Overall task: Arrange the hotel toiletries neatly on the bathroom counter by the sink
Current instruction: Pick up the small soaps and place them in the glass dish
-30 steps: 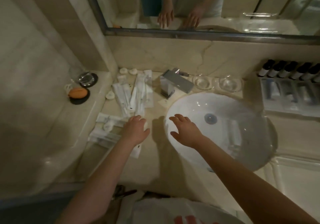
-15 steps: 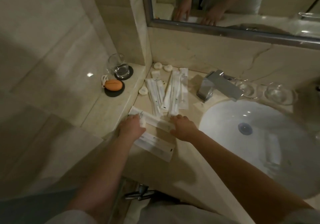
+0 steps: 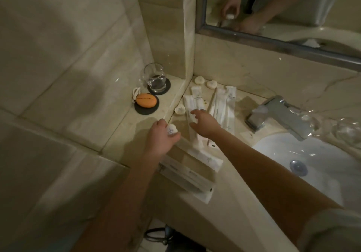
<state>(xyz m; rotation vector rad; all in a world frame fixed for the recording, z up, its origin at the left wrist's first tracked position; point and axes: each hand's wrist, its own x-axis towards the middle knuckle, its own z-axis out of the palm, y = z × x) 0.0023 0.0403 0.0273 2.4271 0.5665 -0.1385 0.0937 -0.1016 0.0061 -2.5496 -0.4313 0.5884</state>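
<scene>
Long white toiletry packets [image 3: 226,105] lie side by side on the marble counter [image 3: 240,175] left of the sink [image 3: 304,154]. More flat packets [image 3: 187,175] lie slanted near the counter's front edge. Three small round white packs rest on the counter: two [image 3: 199,80] by the back corner, one [image 3: 179,109] at the ledge. My left hand [image 3: 161,136] holds another small round white pack [image 3: 172,129] just above the counter. My right hand [image 3: 205,123] hovers over the long packets, fingers spread, holding nothing.
A raised side ledge carries a glass of water [image 3: 155,77] on a dark coaster and an orange oval object [image 3: 146,100] on a second coaster. A chrome faucet [image 3: 281,115] stands behind the basin, clear glassware [image 3: 347,130] to its right. A mirror [image 3: 283,7] hangs above.
My left hand has lifted a small round pack off the front packets. My right hand rose from the slanted packet and moved toward the long packets. The view shifted left.
</scene>
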